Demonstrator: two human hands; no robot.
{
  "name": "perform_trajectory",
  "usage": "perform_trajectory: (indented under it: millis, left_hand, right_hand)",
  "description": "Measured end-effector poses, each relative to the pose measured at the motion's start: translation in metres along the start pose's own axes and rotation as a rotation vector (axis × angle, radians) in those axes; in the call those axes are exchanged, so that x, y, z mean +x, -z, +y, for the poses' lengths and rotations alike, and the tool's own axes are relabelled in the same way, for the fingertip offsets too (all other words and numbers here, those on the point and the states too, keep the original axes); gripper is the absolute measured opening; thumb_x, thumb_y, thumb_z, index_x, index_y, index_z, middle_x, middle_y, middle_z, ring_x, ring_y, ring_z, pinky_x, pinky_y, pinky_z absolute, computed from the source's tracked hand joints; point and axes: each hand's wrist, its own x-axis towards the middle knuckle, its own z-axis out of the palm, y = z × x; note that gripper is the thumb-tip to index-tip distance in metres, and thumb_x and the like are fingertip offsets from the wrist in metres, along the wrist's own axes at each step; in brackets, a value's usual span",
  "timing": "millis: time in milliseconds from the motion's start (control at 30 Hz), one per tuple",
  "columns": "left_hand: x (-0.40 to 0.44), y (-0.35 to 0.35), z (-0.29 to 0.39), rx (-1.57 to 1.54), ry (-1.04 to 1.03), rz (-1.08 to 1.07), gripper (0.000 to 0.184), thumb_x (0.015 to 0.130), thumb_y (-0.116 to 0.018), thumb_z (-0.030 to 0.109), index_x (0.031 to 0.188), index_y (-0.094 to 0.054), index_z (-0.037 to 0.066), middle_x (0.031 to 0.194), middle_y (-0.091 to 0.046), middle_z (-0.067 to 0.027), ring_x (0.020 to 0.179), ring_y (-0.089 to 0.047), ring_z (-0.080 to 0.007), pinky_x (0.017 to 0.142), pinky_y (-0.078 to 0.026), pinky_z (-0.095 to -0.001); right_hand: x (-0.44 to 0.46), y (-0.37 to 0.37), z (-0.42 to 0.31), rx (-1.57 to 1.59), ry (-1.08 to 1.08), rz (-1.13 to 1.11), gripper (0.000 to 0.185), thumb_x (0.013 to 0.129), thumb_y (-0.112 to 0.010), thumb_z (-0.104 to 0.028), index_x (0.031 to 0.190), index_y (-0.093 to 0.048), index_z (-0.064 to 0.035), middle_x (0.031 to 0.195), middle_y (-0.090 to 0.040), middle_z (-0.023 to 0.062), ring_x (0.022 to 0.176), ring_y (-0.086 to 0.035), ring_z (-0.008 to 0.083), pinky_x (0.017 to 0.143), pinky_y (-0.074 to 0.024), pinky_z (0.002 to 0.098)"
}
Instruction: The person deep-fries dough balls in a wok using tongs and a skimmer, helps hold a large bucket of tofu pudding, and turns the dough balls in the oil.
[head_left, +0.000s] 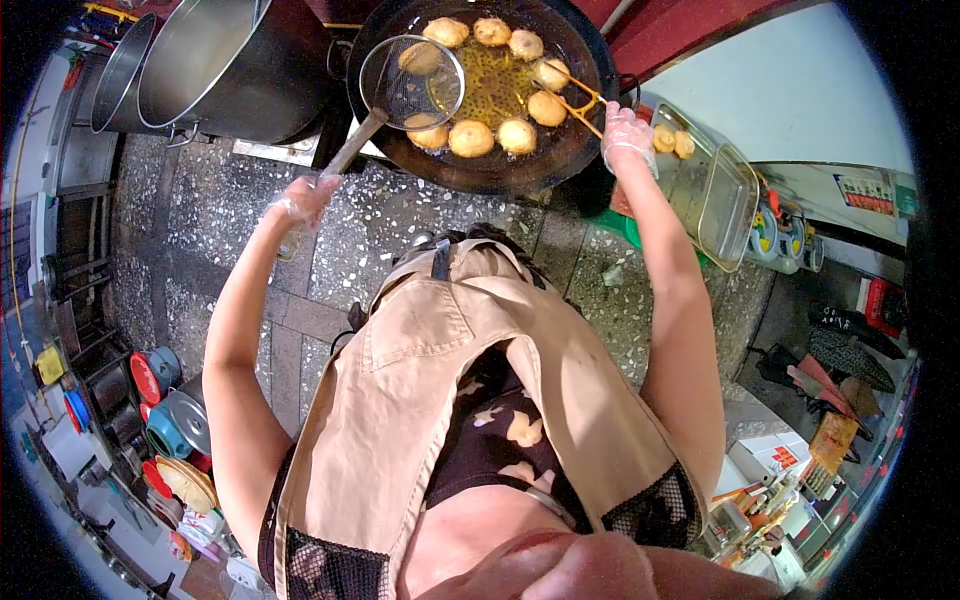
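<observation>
My left hand [303,203], in a clear plastic glove, is closed around the handle of a wire-mesh skimmer [412,82]. The skimmer's round mesh lies over the left side of a large dark wok [400,160], above some of the fried dough balls. My right hand [628,138], gloved too, grips orange-brown cooking chopsticks [582,108] at the wok's right rim. Their tips are by two golden balls [547,108] on the right side of the oil. Several more fried balls [471,138] form a ring around the bubbling oil [495,88].
Right of the wok stands a clear rectangular tray [728,215] with a few fried pieces [673,141] at its far end. Large metal pots [235,70] stand at left. Speckled floor [330,250] lies between me and the wok. Pots and lids [175,425] crowd the lower left.
</observation>
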Motion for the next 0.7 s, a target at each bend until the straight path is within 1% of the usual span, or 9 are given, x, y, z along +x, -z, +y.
perform_trajectory:
  millis: [200, 267, 400, 467, 567, 700]
  left_hand:
    - [0.004, -0.001, -0.002, -0.034, -0.007, -0.01, 0.055, 0.084, -0.054, 0.055, 0.075, -0.052, 0.001, 0.054, -0.049, -0.0055, 0.041, -0.046, -0.0165, 0.038, -0.037, -0.0337]
    - [-0.001, -0.001, 0.002, -0.037, 0.017, 0.0, 0.052, 0.085, -0.054, 0.052, 0.075, -0.055, 0.002, 0.052, -0.051, -0.005, 0.044, -0.048, -0.0146, 0.042, -0.039, -0.0324]
    - [0.004, -0.002, -0.002, 0.01, 0.016, 0.019, 0.053, 0.086, -0.053, 0.053, 0.073, -0.056, 0.002, 0.053, -0.052, -0.0057, 0.044, -0.049, -0.0154, 0.044, -0.04, -0.0332]
    - [0.001, -0.001, 0.001, 0.033, 0.025, 0.017, 0.055, 0.086, -0.052, 0.054, 0.071, -0.056, 0.002, 0.054, -0.053, -0.0064, 0.045, -0.05, -0.0162, 0.046, -0.041, -0.0339]
    - [0.0, -0.001, 0.002, 0.036, 0.02, 0.021, 0.054, 0.086, -0.051, 0.054, 0.071, -0.055, 0.002, 0.054, -0.053, -0.0062, 0.045, -0.05, -0.0161, 0.046, -0.041, -0.0336]
    - [0.006, 0.0, -0.005, 0.02, 0.001, -0.004, 0.053, 0.087, -0.051, 0.053, 0.072, -0.055, 0.001, 0.053, -0.053, -0.0058, 0.046, -0.05, -0.0158, 0.047, -0.041, -0.0334]
  right_hand:
    - [0.0, -0.001, 0.001, 0.003, 0.007, -0.003, 0.027, 0.09, -0.04, -0.016, 0.116, -0.046, -0.0099, 0.104, -0.058, 0.0148, 0.093, -0.061, 0.0331, 0.076, -0.0486, 0.0442]
    - [0.002, -0.004, 0.0, -0.037, -0.007, 0.044, 0.024, 0.089, -0.046, -0.018, 0.112, -0.049, -0.0123, 0.102, -0.059, 0.0086, 0.091, -0.062, 0.0276, 0.072, -0.0483, 0.0415]
    - [0.003, -0.001, 0.0, -0.046, -0.006, 0.041, 0.024, 0.089, -0.046, -0.018, 0.113, -0.049, -0.0116, 0.103, -0.06, 0.0086, 0.092, -0.062, 0.0289, 0.074, -0.048, 0.0418]
    - [0.001, 0.005, -0.001, -0.012, -0.016, 0.007, 0.024, 0.089, -0.046, -0.018, 0.113, -0.049, -0.0113, 0.105, -0.06, 0.0094, 0.095, -0.061, 0.03, 0.077, -0.0478, 0.0427]
    - [-0.001, 0.017, -0.003, 0.053, -0.012, -0.034, 0.024, 0.09, -0.046, -0.019, 0.112, -0.051, -0.0106, 0.107, -0.06, 0.0104, 0.098, -0.061, 0.0299, 0.079, -0.048, 0.042]
    - [0.004, 0.014, -0.002, 0.049, 0.002, -0.031, 0.024, 0.089, -0.047, -0.018, 0.111, -0.052, -0.0101, 0.107, -0.06, 0.0105, 0.098, -0.061, 0.0285, 0.079, -0.0486, 0.0414]
